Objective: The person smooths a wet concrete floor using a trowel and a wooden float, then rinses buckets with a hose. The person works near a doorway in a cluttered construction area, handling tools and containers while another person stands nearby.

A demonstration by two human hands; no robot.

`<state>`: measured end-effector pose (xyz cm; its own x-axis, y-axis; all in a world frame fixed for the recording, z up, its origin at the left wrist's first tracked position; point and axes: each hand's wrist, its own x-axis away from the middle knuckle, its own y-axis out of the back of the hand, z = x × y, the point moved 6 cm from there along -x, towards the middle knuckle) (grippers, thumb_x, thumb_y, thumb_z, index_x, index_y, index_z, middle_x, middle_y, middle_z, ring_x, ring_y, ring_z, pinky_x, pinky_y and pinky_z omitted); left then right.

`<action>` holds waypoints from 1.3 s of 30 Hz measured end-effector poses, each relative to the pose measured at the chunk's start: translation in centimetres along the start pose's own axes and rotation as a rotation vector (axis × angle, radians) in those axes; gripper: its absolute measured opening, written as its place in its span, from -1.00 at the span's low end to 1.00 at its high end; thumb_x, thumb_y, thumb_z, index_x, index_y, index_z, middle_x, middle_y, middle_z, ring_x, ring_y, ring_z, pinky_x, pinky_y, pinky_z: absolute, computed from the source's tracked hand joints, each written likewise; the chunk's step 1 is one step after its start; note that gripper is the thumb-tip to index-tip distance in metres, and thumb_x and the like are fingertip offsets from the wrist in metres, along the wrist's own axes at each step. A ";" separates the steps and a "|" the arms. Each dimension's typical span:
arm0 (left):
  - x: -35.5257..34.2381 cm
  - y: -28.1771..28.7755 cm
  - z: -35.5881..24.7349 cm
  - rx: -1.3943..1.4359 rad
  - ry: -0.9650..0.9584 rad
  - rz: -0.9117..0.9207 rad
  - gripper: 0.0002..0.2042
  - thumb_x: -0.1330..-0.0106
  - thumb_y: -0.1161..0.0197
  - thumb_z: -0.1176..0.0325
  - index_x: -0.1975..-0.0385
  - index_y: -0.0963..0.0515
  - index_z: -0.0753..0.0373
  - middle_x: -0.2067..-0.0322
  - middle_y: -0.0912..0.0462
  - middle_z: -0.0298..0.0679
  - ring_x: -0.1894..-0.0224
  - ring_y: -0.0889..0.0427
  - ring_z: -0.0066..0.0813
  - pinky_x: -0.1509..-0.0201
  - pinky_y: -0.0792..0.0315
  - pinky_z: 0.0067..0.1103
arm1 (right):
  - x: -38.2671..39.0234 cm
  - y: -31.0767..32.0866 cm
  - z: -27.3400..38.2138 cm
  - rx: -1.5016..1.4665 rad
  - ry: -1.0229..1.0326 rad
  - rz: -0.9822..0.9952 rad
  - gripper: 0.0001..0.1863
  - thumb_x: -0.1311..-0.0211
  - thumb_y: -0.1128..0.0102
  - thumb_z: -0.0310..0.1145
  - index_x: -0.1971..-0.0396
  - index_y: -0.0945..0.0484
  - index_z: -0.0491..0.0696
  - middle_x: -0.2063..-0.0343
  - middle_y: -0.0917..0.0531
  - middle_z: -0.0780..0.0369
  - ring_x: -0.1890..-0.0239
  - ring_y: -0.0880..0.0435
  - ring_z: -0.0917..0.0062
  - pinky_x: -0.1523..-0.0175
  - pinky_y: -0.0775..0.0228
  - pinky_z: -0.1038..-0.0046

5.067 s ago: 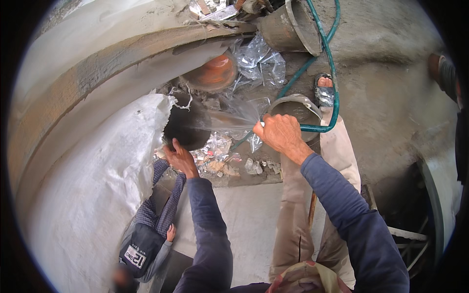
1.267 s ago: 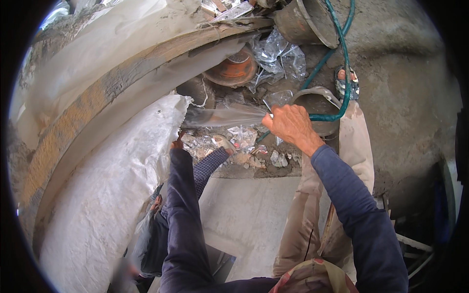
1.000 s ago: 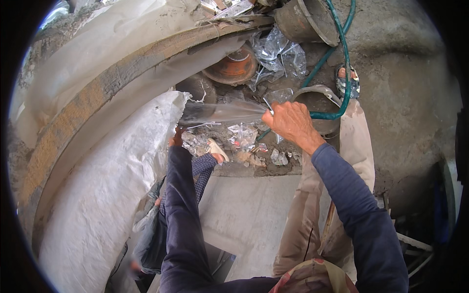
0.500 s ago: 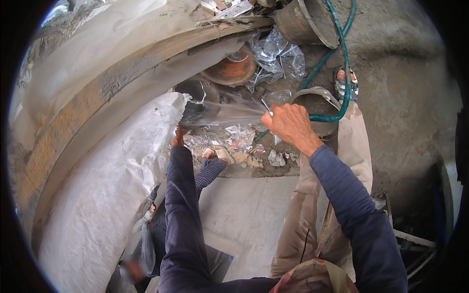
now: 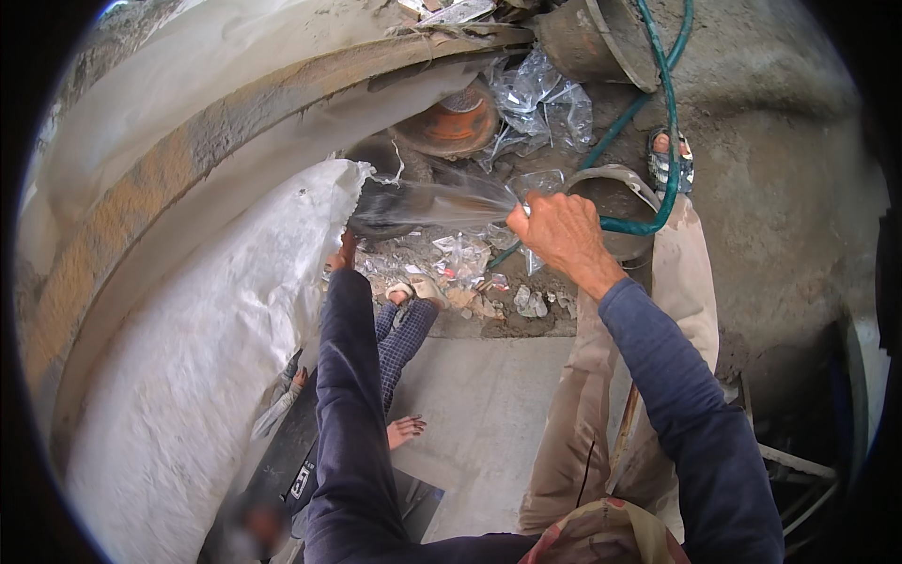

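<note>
My right hand point(image 5: 564, 240) is closed around the end of a green hose point(image 5: 628, 227), with the thumb at its tip. Water point(image 5: 460, 202) fans out from it leftward, toward the ragged open end of a large white sack point(image 5: 225, 310). My left hand point(image 5: 342, 254) is at the lower edge of that open end and seems to grip it; some of its fingers are hidden. A dark, wet-looking area lies just past the sack's edge, where the spray lands.
An orange-brown round vessel point(image 5: 456, 122), clear plastic bags point(image 5: 540, 99) and a tilted bucket point(image 5: 601, 42) lie beyond. Another bucket point(image 5: 615, 202) stands beside the hose. A co-worker's hand point(image 5: 406, 430) rests on the concrete slab point(image 5: 489, 404) near my left forearm. A muddy curved rim point(image 5: 169, 179) runs along the left.
Water keeps spraying and both my hands stay nearly in place. The co-worker at lower left has shifted, and one of their hands now shows on the slab.
</note>
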<state>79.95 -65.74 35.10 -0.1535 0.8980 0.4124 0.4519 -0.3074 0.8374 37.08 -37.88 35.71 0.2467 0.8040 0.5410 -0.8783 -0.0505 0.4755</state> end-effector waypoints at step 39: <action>4.8 -6.2 7.2 0.323 0.315 -0.031 -0.44 -0.56 -0.21 -0.13 -0.15 -0.46 0.33 0.07 -0.62 -0.09 0.15 -0.71 -0.27 0.22 -0.76 -0.25 | 0.4 -1.0 -0.9 0.061 0.034 0.032 -0.55 -0.37 -0.16 -0.08 0.44 -0.71 -0.21 0.60 -0.70 -0.14 0.50 -0.77 -0.08 0.29 -0.63 0.00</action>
<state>82.76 -57.21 29.27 -0.4092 0.7500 0.5198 0.6859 -0.1229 0.7173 37.71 -36.97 34.85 0.2039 0.8209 0.5335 -0.8588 -0.1116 0.4999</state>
